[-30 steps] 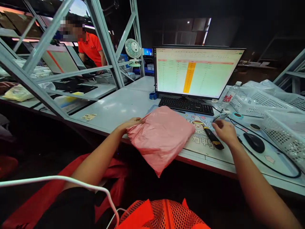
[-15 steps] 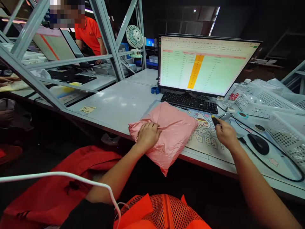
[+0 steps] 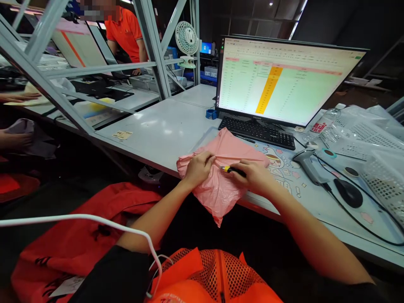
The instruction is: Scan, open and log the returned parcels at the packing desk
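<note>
A pink plastic mailer bag (image 3: 217,195) lies over the front edge of the desk, one corner hanging down. Its film is pinched into a ridge by my left hand (image 3: 199,169), whose fingers are closed on it. My right hand (image 3: 254,176) grips a black and yellow utility knife (image 3: 232,170). The knife's tip points left and meets the pink film just beside my left fingers; whether it has cut in, I cannot tell.
Behind the bag stand a black keyboard (image 3: 257,132) and a monitor (image 3: 284,80). On the right are a barcode scanner (image 3: 308,166), a mouse (image 3: 349,192), cables and white baskets (image 3: 383,172). Blue tape (image 3: 211,114) sits near the keyboard. A person in orange (image 3: 126,35) is beyond the metal frame.
My right hand has brought the knife leftward from beside the scanner onto the bag. My left hand now bunches the film up. The view has shifted slightly.
</note>
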